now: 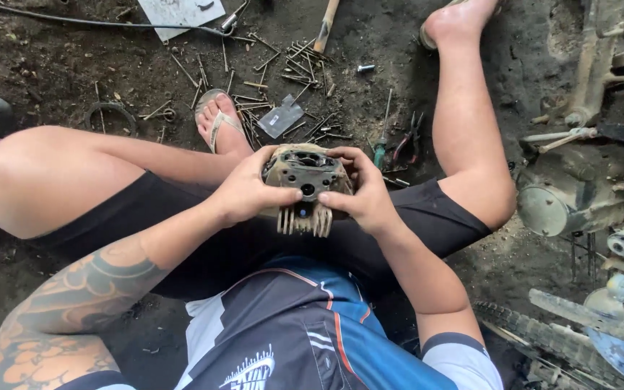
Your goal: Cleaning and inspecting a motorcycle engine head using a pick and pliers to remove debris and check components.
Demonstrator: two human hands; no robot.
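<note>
At the centre of the frame, the left hand (pixel 243 193) and right hand (pixel 365 195) both close around a grimy finned engine part (pixel 305 189), thumbs pressed on its face, above the lap. Scattered bolts (pixel 283 79) and pliers (pixel 407 141) lie on the dirt floor (pixel 52 65) above.

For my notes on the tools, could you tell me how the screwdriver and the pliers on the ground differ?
The screwdriver has a green handle and one straight thin shaft; the pliers have dark handles with red on them and two arms that cross. The screwdriver lies nearer the finned engine part. Both rest on the dirt, untouched by either hand.
</note>
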